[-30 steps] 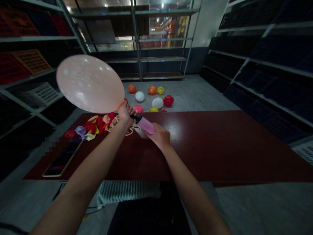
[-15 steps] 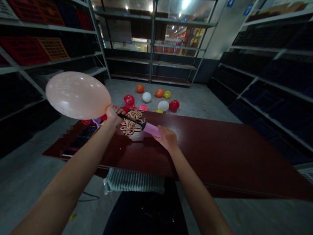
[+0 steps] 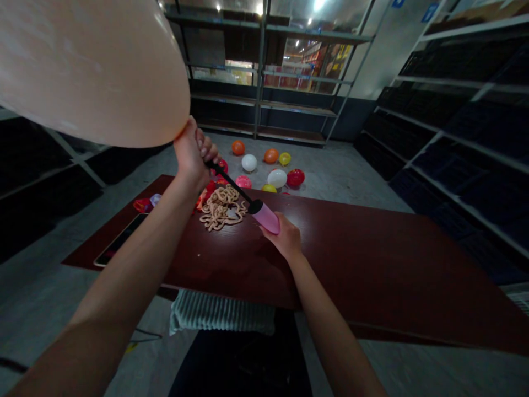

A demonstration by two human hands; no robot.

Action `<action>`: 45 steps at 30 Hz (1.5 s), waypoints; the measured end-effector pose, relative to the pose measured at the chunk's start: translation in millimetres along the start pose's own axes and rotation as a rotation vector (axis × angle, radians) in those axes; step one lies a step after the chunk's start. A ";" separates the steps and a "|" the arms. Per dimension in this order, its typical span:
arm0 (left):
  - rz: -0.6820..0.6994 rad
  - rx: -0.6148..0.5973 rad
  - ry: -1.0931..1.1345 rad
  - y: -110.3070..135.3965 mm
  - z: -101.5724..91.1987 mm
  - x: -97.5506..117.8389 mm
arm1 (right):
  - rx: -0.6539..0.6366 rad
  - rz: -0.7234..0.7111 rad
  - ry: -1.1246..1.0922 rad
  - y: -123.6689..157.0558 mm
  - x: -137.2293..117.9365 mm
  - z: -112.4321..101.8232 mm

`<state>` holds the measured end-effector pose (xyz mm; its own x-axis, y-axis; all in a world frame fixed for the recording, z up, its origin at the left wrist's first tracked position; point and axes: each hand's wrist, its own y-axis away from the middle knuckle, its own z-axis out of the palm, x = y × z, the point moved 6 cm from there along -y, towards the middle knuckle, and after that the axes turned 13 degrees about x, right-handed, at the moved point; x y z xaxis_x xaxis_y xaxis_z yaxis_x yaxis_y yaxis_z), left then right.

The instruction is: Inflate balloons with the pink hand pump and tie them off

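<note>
A large peach balloon [image 3: 95, 66] fills the upper left of the view. My left hand [image 3: 192, 154] is closed round its neck and the black tip of a hand pump, raised above the dark red table [image 3: 372, 259]. My right hand [image 3: 285, 240] grips the pink pump body [image 3: 266, 216] just over the table top. The pump's black rod runs between the two hands. A heap of beige rubber bands [image 3: 221, 207] lies on the table under the rod.
Uninflated coloured balloons [image 3: 144, 205] and a phone [image 3: 118, 248] lie at the table's left end. Several inflated balloons [image 3: 276, 177] rest on the floor beyond the table. Metal shelving lines both sides and the back. A ribbed grey object [image 3: 223, 311] sits under the near edge.
My left hand has lifted the balloon up and nearer the camera, so it looks much larger. The pump rod is drawn out longer; my right hand stays near the table.
</note>
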<state>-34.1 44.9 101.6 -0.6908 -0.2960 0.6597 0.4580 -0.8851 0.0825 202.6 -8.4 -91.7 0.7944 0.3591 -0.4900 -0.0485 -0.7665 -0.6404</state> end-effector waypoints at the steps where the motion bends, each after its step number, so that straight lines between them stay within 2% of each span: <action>1: 0.014 -0.024 -0.017 3.4 11.9 -3.5 | 0.014 0.034 -0.007 -0.3 3.4 -1.1; 5: 0.080 -0.095 -0.148 17.3 53.1 -22.7 | 0.048 0.164 -0.046 -1.1 14.1 -3.1; 8: 0.086 -0.127 -0.227 26.1 70.6 -52.0 | 0.066 0.235 -0.076 -1.8 18.7 -2.4; 11: 0.017 -0.137 -0.257 32.6 70.1 -96.1 | 0.084 0.296 -0.083 -3.1 22.2 -2.2; 14: -0.043 -0.147 -0.273 38.3 58.3 -135.7 | 0.094 0.338 -0.062 -4.1 24.5 -3.6; 16: -0.070 -0.135 -0.258 39.9 49.1 -150.1 | 0.096 0.348 -0.038 -4.4 25.1 -5.1; 18: -0.080 -0.119 -0.238 38.1 40.7 -153.3 | 0.093 0.332 -0.013 -4.4 24.0 -6.1; 22: -0.140 0.010 -0.179 23.0 13.9 -142.8 | 0.049 0.228 0.075 -4.0 15.5 -3.9; 27: -0.222 0.195 -0.060 0.2 -39.1 -121.5 | 0.010 0.002 0.197 -2.5 -3.2 1.2; 33: -0.231 0.302 0.081 -19.2 -85.4 -84.5 | -0.015 -0.197 0.271 1.4 -15.5 4.3; 40: -0.144 0.371 0.110 -35.8 -112.7 -30.2 | 0.017 -0.329 0.283 6.3 -19.3 5.3; 43: -0.106 0.370 0.110 -38.5 -114.8 -10.5 | 0.029 -0.366 0.265 7.3 -20.9 6.6; 45: -0.079 0.343 0.104 -37.4 -108.9 -2.9 | 0.027 -0.378 0.241 7.9 -20.6 7.3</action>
<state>-110.2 39.8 15.2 -0.7765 -0.2824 0.5633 0.5500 -0.7399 0.3873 181.4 -18.0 -91.0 0.8773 0.4749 -0.0690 0.2591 -0.5899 -0.7648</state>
